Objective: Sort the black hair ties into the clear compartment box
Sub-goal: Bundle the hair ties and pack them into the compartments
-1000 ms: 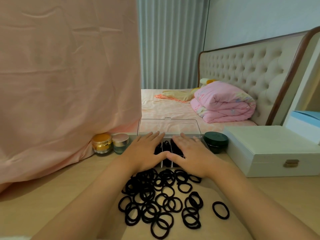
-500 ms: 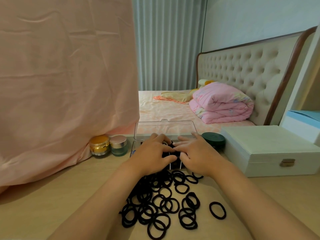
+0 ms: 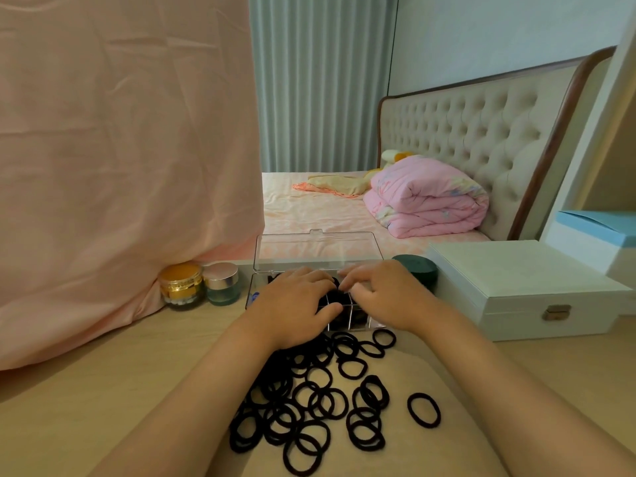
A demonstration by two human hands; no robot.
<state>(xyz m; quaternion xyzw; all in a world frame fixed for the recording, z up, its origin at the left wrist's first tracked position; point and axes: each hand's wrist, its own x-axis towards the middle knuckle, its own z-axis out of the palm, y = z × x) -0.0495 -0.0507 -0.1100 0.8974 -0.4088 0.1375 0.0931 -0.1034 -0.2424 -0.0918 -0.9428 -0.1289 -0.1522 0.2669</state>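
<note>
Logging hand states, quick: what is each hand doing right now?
Left hand: over the box, fingers curled; grip cannot be told.
Right hand: over the box, fingers bent down; grip cannot be told.

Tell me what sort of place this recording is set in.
Most likely a home bedroom: a bed with a tufted headboard and folded pink quilt lies behind the wooden tabletop, which holds cosmetic jars and a white latched case.

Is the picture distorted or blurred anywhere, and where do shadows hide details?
Head view: wide-angle bending curves the headboard; focus looks mostly even; both hands, left hand and right hand, shade the clear compartment box, so the black hair ties inside merge into darkness.
</note>
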